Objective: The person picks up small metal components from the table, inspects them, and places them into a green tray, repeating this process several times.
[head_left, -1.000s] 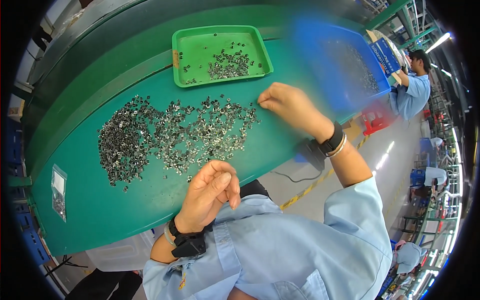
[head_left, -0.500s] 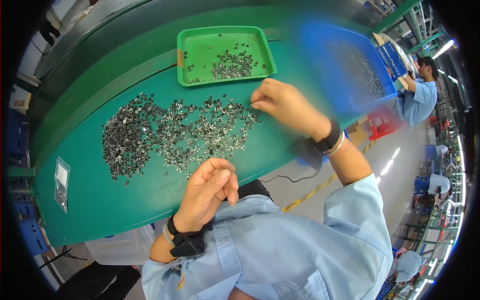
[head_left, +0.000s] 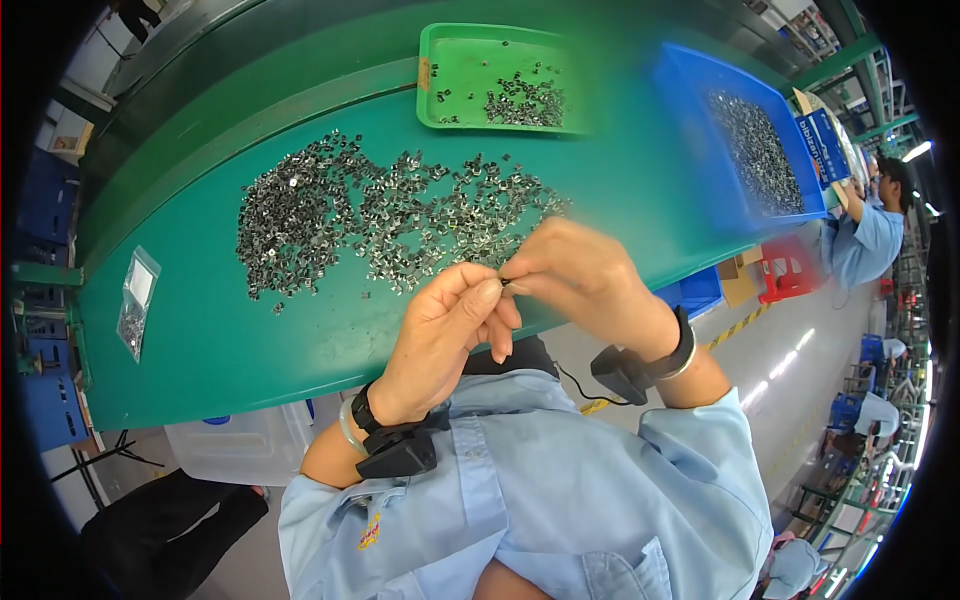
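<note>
My left hand and my right hand meet over the table's near edge, fingertip to fingertip. Between their pinched thumbs and forefingers is a tiny dark metal part, mostly covered by the fingers. Just beyond the hands, loose small metal parts lie spread on the green table. They thicken into a dense heap at the left. Farther back stands a shallow green tray with a scatter of the same parts inside.
A blue bin full of small parts stands at the right. On the table's left lies a clear plastic bag with small pieces. A person in light blue works beyond the bin, near a red stool. Below the table is a clear plastic box.
My right hand has come from the far edge of the spread parts back to my left hand, and their fingertips now meet on a small part. The whole view has shifted slightly.
</note>
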`<state>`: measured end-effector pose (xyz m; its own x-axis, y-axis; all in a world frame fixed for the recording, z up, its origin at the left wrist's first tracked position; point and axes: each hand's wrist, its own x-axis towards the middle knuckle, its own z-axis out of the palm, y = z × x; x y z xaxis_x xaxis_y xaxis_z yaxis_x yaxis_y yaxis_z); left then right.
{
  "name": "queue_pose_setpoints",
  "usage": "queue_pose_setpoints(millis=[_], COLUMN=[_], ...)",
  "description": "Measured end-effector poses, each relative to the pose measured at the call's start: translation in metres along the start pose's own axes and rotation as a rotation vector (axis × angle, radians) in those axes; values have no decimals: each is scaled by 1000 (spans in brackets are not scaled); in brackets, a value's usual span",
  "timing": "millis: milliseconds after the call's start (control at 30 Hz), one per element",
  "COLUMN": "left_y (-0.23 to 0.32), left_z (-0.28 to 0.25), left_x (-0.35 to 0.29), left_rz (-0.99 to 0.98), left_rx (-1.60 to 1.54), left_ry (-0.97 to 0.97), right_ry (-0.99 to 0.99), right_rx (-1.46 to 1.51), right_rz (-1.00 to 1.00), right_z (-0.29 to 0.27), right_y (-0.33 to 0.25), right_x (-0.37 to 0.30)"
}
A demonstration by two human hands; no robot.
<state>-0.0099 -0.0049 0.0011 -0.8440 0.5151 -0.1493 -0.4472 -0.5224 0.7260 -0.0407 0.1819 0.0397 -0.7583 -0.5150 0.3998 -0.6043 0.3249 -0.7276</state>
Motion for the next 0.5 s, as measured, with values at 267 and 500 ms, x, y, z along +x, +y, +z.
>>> queue_pose_setpoints(millis=[267, 500], left_y=[-4, -5], left_z=[-1, 2], left_x=[-7, -8], left_rz=[29, 29], left_rx=[10, 84], left_ry=[3, -21], right_ry=[121, 115], right_rx=[24, 51], right_rz=[44, 25], right_z=[18, 15], right_y=[-5, -5], right_x=[-10, -14])
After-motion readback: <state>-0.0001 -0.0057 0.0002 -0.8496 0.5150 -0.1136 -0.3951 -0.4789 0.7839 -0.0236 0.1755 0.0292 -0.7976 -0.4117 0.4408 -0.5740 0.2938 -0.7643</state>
